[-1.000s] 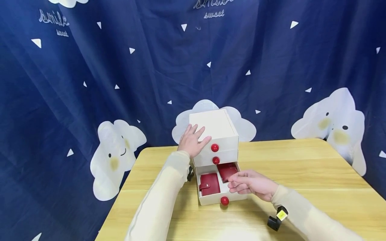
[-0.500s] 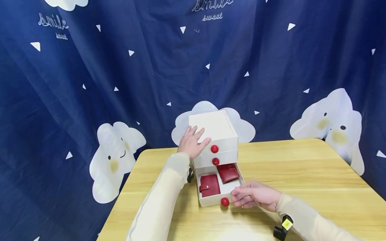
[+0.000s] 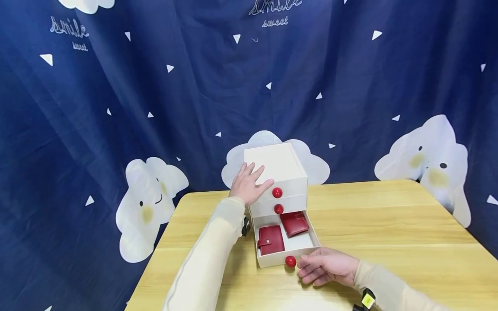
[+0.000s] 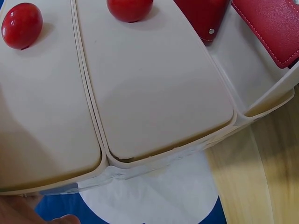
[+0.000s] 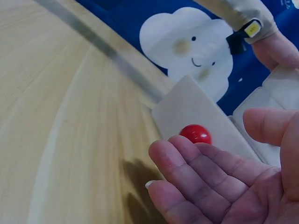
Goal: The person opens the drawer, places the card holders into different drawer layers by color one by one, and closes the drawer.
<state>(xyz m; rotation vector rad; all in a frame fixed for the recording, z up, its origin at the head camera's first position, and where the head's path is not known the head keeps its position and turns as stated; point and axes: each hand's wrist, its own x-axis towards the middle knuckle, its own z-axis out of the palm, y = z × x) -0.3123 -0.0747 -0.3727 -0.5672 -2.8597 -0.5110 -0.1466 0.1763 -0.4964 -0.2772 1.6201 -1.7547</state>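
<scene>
A white box of three stacked drawers (image 3: 274,160) stands on the table, each drawer with a red round knob. Its bottom drawer (image 3: 272,259) is pulled out. Inside lie a red wallet with a snap strap (image 3: 271,238) on the left and a second red wallet (image 3: 294,223) at the back right, partly beneath the drawer above. My left hand (image 3: 247,185) rests on the top left edge of the box, fingers spread. My right hand (image 3: 328,267) is beside the bottom drawer's red knob (image 3: 290,261), palm turned inward, fingers relaxed, holding nothing. In the right wrist view its fingertips overlap that knob (image 5: 196,134).
The light wooden table (image 3: 389,224) extends on both sides of the box. A dark blue curtain (image 3: 194,86) with white clouds and triangles hangs behind it. A black wrist camera (image 3: 365,299) sits at my right sleeve.
My right hand has drawn back from over the drawer's wallet, down and toward me, to beside the knob. The back wallet shows fully in front now. My left hand has stayed put.
</scene>
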